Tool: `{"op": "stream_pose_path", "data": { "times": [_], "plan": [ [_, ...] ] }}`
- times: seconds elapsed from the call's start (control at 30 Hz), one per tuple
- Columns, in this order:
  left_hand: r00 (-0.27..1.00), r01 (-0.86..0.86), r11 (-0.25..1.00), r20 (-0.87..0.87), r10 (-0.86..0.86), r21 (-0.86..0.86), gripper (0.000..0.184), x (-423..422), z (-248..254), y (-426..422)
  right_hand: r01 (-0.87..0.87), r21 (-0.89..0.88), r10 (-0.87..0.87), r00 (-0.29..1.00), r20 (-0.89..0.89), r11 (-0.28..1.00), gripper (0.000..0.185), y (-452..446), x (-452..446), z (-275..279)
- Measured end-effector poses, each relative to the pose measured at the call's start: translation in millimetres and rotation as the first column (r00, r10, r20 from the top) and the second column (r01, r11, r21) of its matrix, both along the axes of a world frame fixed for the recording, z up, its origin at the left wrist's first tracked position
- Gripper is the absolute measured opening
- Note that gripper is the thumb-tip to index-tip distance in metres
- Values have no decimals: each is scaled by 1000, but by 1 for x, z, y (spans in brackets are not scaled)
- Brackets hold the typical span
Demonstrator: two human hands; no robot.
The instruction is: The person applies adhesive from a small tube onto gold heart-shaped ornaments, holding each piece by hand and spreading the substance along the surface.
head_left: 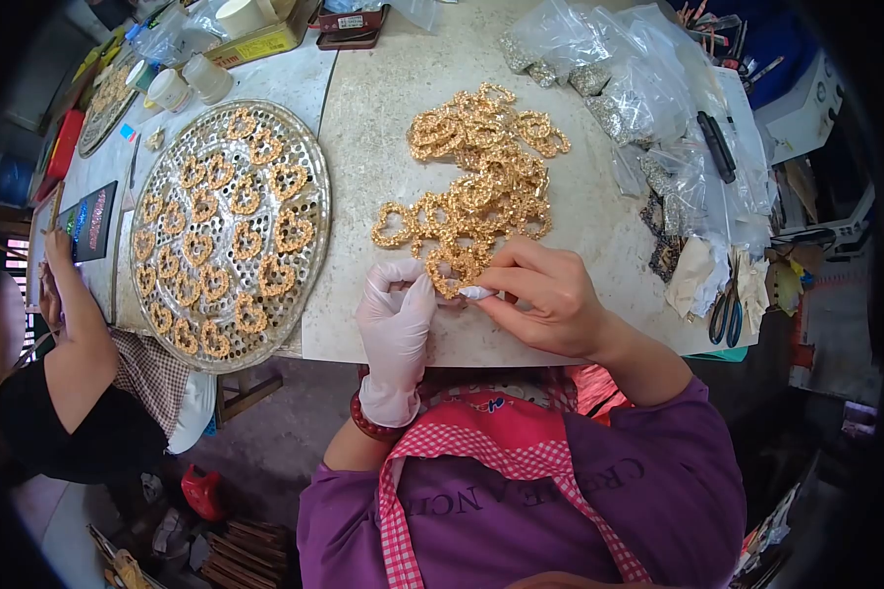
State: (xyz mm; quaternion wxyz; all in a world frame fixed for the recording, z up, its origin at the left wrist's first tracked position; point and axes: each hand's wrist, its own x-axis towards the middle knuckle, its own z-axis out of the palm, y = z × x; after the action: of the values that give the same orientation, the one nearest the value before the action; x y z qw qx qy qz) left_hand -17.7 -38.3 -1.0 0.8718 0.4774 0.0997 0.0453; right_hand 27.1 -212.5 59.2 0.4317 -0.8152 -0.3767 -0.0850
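My left hand, in a thin white glove, has its fingers closed on the left edge of a gold heart-shaped ornament with a knobbly surface. From the other side my bare right hand pinches at the ornament's right edge. Something white, perhaps a finger cover, shows at the right fingertips. Just beyond my hands lies a heap of similar gold ornaments, overlapping one another. To the left, a round perforated metal tray carries several gold hearts laid out singly.
Plastic bags of beads lie at the back right, with a black-handled tool on them. Scissors sit near the right table edge. White tubs stand at the back left. A co-worker's arm reaches in at far left.
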Motion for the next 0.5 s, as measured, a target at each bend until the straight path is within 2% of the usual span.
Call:
{"op": "stream_pose_path", "data": {
  "times": [0.5],
  "plan": [
    [1000,11,998,-8,-11,-60,7,3,4,1,-5,41,6,999,-33,999,19,0,-1,1]
  ]
}}
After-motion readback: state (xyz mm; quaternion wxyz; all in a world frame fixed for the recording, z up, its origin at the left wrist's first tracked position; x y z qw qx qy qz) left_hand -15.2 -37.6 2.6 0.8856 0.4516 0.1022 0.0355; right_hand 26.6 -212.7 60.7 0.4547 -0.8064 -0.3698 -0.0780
